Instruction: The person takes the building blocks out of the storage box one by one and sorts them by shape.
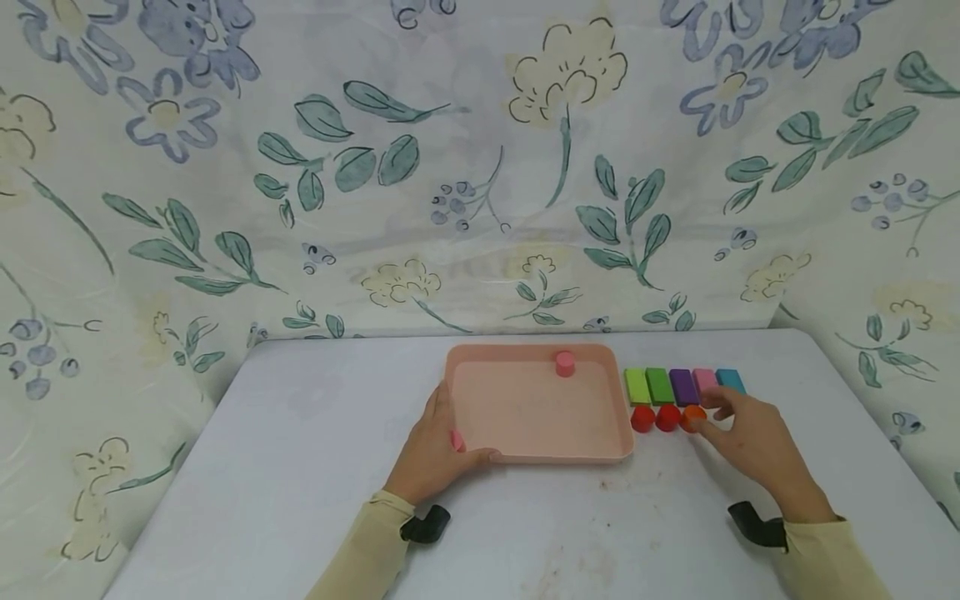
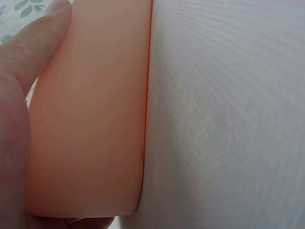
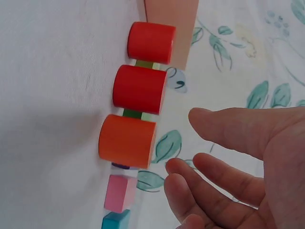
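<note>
A peach tray [image 1: 540,457] lies on the table, and my left hand [image 1: 431,446] holds its near left corner, thumb along the front wall, fingers along the left side. A pink cylinder [image 1: 565,364] stands inside at the far right. Near the left hand shows a partly hidden pink piece [image 1: 457,441]. My right hand [image 1: 757,437] hovers by an orange cylinder [image 3: 127,141], thumb and fingers parted, with a gap between them and the cylinder in the right wrist view. Two red cylinders, one [image 1: 668,417] beside the orange and another [image 1: 642,419] nearer the tray, complete that row.
Behind the cylinders runs a row of blocks: light green [image 1: 637,387], green [image 1: 660,386], purple [image 1: 684,387], pink [image 1: 705,380] and blue [image 1: 731,381]. The white table [image 1: 330,417] ends at a floral cloth [image 1: 450,275] at the back and sides.
</note>
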Tool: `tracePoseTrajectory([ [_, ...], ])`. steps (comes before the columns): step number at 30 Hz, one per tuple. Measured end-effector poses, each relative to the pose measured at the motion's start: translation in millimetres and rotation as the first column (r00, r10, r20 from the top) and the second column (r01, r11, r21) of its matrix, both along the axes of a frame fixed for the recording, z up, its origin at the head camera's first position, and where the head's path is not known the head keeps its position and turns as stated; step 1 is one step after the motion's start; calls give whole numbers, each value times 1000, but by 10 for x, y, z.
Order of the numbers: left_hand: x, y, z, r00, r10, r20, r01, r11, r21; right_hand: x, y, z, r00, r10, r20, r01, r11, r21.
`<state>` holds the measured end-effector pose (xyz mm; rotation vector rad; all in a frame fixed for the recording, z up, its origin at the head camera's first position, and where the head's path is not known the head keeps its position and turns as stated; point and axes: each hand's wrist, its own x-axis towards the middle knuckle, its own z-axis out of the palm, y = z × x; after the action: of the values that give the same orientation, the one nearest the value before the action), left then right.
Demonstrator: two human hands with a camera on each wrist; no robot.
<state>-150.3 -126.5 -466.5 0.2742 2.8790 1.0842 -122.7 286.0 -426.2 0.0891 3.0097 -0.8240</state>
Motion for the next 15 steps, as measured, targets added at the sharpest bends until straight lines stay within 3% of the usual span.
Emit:
tracePoseTrajectory([
  [15, 20, 4, 28, 1000, 5, 4, -5, 1000, -6, -84, -393, 36, 998, 44, -44, -47, 997, -63],
])
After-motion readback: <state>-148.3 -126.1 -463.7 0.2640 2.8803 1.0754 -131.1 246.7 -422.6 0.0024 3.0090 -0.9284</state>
